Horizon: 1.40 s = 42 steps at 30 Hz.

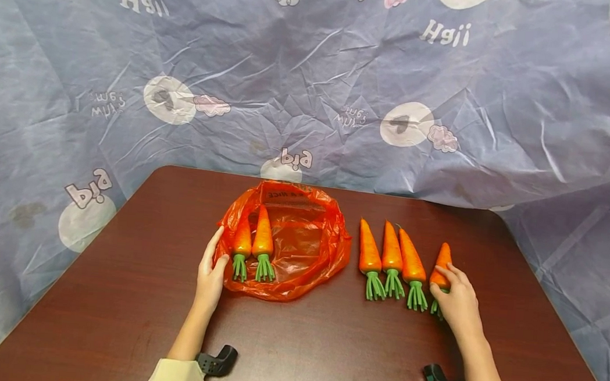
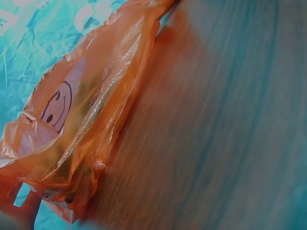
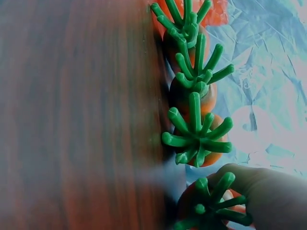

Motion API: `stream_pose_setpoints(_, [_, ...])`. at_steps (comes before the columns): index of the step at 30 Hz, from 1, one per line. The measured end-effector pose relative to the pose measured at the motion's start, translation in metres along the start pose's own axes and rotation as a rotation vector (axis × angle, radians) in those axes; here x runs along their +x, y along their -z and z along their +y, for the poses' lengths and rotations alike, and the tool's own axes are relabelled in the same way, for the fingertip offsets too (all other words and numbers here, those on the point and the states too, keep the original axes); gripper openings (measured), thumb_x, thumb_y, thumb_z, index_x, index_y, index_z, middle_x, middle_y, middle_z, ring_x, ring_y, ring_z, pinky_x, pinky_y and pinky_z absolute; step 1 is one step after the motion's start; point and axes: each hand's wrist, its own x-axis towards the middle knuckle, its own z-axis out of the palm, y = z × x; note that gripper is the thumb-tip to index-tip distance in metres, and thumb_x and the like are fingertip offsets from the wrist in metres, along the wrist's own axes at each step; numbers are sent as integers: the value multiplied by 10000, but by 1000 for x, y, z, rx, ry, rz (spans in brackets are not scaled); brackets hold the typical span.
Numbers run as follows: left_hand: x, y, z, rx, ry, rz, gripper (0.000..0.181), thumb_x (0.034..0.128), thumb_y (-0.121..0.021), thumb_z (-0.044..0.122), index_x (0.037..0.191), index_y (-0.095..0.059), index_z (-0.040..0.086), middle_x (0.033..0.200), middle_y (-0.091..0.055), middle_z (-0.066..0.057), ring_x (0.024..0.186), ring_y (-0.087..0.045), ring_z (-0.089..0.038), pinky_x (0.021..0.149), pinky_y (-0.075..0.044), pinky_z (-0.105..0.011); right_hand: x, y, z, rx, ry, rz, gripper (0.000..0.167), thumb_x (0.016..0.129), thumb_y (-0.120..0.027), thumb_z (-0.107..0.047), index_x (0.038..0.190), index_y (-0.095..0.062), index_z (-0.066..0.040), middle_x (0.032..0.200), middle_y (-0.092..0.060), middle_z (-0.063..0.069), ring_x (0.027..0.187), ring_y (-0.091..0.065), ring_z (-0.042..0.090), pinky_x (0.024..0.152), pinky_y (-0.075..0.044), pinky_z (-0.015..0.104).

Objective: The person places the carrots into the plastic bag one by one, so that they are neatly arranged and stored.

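Observation:
A red plastic bag [image 1: 299, 289] lies on the table with its mouth spread toward me. Two orange carrots with green stubby tops, one of them a carrot [image 1: 263, 240] near the bag's middle, rest inside its left part. My left hand [image 1: 210, 278] holds the left edge of the bag; in the left wrist view the translucent bag [image 2: 91, 110] covers part of the fingers. On the right, my right hand [image 1: 458, 299] grips the rightmost carrot [image 1: 443, 257] between thumb and fingers. The right wrist view shows its green top [image 3: 216, 206] beside the thumb.
Three more carrots lie side by side between bag and right hand: a left one [image 1: 369, 250], a middle one [image 1: 393, 251] and a right one [image 1: 411, 261]. They rest on the dark brown table [image 1: 327, 349]. A printed blue-grey sheet [image 1: 310, 97] hangs behind it.

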Motion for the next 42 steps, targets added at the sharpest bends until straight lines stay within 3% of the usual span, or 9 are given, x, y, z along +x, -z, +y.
stream_pose_setpoints(6, [0, -1, 0, -3, -7, 0, 538, 875, -350, -108, 1394, -339, 34, 1461, -317, -111, 1251, -311, 31, 994, -263, -46, -8, 7, -11, -7, 14, 40, 423, 823, -567, -112, 1214, -523, 41, 1336, -399, 274, 1181, -364, 488, 920, -318, 613])
stream_pose_setpoints(17, [2, -1, 1, -11, 15, -12, 558, 874, -341, -107, 1408, -317, 54, 1472, -304, -80, 1317, -279, -108, 988, -266, -40, -13, 15, -33, 8, 74, 133, 396, 814, -604, -113, 1181, -561, 30, 1313, -437, 258, 1162, -398, 473, 915, -328, 600])
stream_pose_setpoints(28, [1, -1, 0, -2, -1, 0, 542, 874, -345, -109, 1397, -330, 31, 1464, -313, -105, 1266, -303, 10, 994, -262, -43, -18, 16, -49, 15, 124, 131, 399, 804, -632, -122, 1170, -572, 25, 1302, -457, 247, 1153, -415, 461, 899, -342, 598])
stream_pose_setpoints(42, [1, 1, 0, 19, 10, 6, 546, 873, -352, -100, 1398, -340, 53, 1462, -320, -88, 1274, -303, -22, 990, -265, -45, -29, 9, -84, 76, 235, 123, 402, 763, -674, -92, 1152, -606, -16, 1294, -492, 191, 1159, -427, 408, 897, -363, 569])
